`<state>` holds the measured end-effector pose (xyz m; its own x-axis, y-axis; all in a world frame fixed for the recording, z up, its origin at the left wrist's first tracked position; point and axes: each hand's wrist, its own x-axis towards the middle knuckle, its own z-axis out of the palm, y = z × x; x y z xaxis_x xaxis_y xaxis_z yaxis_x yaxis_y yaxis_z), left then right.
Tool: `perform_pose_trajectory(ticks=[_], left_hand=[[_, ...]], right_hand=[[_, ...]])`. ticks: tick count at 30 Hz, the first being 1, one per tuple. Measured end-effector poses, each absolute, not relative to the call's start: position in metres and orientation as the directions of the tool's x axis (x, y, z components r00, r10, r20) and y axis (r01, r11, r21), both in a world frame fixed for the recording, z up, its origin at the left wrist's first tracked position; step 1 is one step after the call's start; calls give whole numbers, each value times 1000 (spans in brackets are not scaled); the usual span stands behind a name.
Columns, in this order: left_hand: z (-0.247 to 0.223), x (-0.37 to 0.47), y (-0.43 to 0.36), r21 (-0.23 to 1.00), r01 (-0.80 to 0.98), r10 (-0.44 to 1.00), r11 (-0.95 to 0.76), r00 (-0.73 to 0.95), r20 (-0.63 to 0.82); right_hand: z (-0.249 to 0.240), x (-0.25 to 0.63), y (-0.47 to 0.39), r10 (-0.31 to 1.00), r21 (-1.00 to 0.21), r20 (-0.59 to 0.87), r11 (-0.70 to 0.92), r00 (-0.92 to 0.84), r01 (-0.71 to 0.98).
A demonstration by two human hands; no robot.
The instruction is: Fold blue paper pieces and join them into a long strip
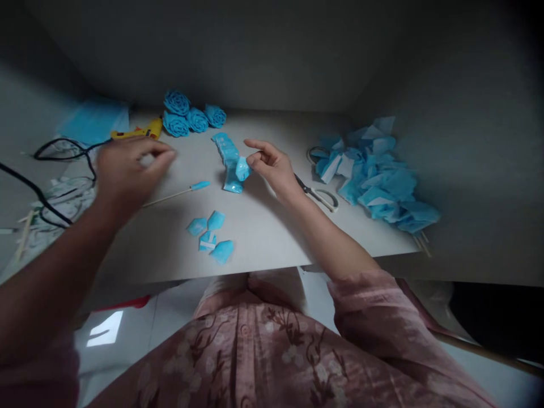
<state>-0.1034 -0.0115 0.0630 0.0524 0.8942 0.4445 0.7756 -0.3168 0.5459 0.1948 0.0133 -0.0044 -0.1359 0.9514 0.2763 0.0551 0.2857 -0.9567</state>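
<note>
I see a small blue piece [242, 169] near the middle of the surface [263, 238], a bit closer to the far edge. The thumb and a finger of the right hand [274, 170] look pinched on its side, with one finger poking out free. A soft pinch on the rim seems best, because the thin stuff could crease. Just behind it, a bent blue strip [227, 150] lies flat, so I'd keep the piece from catching on it.

The left hand [127, 170] is up by the left edge, curled, with thumb and finger bent close. It is blurry, and I can't tell if it holds anything. Slow, steady hands should help here.

Between the hands lies a thin stick [174, 196] with a blue tip. Four loose blue pieces [208, 241] sit toward the near edge. Blue roses [198, 120] huddle by the far edge, and a yellow glue gun [155, 129] is by the far left corner. Scissors [312, 191] lie beside the right wrist, best not bumped. A big blue pile [382, 181] fills the right edge.
</note>
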Motion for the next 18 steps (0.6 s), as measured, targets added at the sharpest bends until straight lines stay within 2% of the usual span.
perform_pose_trajectory(ticks=[2, 4, 6, 8, 10, 12, 15, 18], left_hand=[[57, -69, -2, 744, 577, 930, -337, 81, 359], [51, -45, 8, 907, 342, 968, -248, 120, 219], [45, -33, 16, 977, 152, 978, -149, 171, 122], [43, -34, 22, 994, 68, 981, -82, 179, 69], [47, -47, 25, 996, 77, 994, -46, 106, 38], [56, -68, 23, 989, 142, 999, -30, -38, 35], [72, -106, 10, 936, 353, 960, 7, -266, 93], [80, -146, -9, 789, 603, 935, 120, -335, 114]], right_hand=[[-4, 194, 12, 949, -956, 279, 290, -149, 53], [-4, 195, 12, 948, -955, 280, 292, -153, 60], [-5, 197, 14, 948, -952, 283, 296, -148, 75], [-5, 198, 15, 948, -950, 286, 299, -139, 86], [-5, 199, 16, 947, -949, 294, 306, -129, 83], [-5, 200, 16, 945, -947, 300, 311, -127, 76], [-5, 199, 18, 950, -952, 288, 298, -123, 71], [-6, 197, 19, 956, -961, 266, 274, -120, 48]])
